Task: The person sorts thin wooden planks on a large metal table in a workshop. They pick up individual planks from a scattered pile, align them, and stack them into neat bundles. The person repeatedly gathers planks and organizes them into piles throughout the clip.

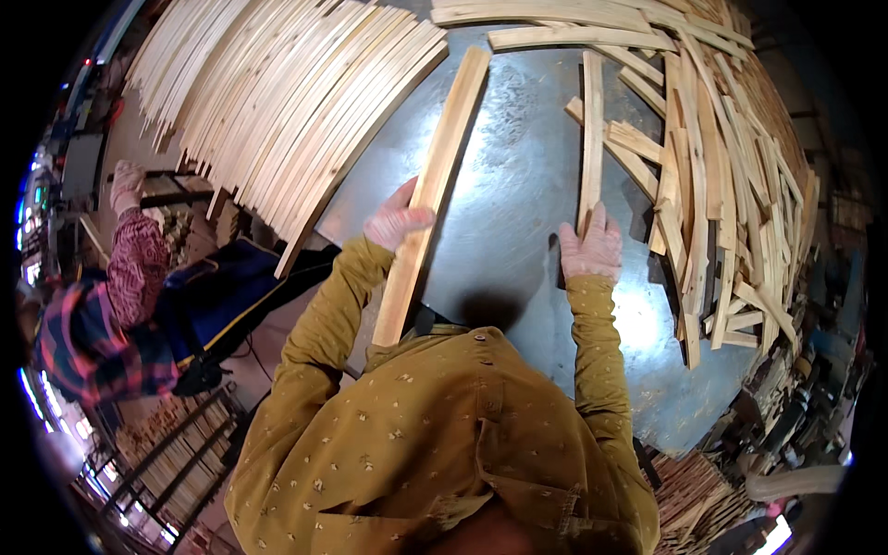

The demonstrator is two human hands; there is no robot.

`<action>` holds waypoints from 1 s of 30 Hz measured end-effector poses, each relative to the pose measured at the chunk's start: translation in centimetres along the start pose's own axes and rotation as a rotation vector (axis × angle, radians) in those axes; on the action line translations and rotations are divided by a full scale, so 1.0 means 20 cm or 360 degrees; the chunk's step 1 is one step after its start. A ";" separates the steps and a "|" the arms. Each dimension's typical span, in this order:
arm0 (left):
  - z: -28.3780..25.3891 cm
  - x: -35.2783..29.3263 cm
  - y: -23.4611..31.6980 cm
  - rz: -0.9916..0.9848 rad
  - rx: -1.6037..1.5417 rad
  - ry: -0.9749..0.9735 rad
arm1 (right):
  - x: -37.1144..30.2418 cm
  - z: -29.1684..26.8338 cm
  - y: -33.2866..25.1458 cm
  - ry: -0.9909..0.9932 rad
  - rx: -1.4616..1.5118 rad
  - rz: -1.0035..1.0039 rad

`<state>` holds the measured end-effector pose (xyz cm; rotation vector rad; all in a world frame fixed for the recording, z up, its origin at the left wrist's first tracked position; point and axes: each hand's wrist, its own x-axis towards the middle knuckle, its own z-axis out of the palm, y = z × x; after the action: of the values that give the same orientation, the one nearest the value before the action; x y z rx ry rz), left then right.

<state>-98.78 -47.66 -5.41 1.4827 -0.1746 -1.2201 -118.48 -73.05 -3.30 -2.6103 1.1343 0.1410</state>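
The left strip [449, 139], a pale wooden one, is in our left hand [400, 218]: thumb across the top face, fingers curled at the left edge, so narrow and holding it. Its far end reaches well ahead of those fingers; its near end points back at our body. The right strip [593, 129] runs forward from our right hand [592, 246], thumb left of its near end, fingers to the right; can't tell if they actually pinch it.

Risks, our judgement: the left strip is long and held by one hand behind its middle, so a loose thumb could let the far end dip or swing onto the counter [532, 111]. The right strip crosses a short offcut [575, 110] ahead of the right fingers; pulling could snag it and drag bits from the jumbled heap [708, 176] just beyond. Rough edges might splinter into the fingers.

Pose: both forearms reach forward, left elbow bent out wide, right arm straighter, hands well apart.

Farther out, a row of lined-up strips [296, 102] lies ahead-left of the left fingers; a co-worker [106, 333] is well left of them.
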 end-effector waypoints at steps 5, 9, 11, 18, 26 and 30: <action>0.06 0.21 -0.06 0.0240 -0.1327 -0.0812 | -0.05 0.27 -0.29 -0.0775 0.2802 0.0362; 0.12 0.32 -0.11 -0.0108 -0.0277 0.0512 | -0.10 0.47 -0.52 -0.0793 0.2740 0.0088; 0.05 0.35 -0.19 -0.0086 0.0243 0.0620 | -0.15 0.56 -0.51 -0.0859 0.2690 0.0090; 0.17 0.07 0.07 -0.0226 0.1631 0.0621 | -0.20 0.41 -0.63 -0.1453 0.0465 -0.0357; -0.06 -0.06 0.03 -0.0328 0.1882 0.0910 | -0.11 0.42 -0.22 0.0318 0.0011 -0.0326; -0.32 -0.09 -0.04 0.0065 0.2680 0.1277 | 0.08 0.37 0.24 0.0269 -0.0119 0.0527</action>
<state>-95.27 -41.99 -6.20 3.2142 -0.7817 -0.0909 -120.73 -75.05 -11.76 -2.5147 1.6459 0.0321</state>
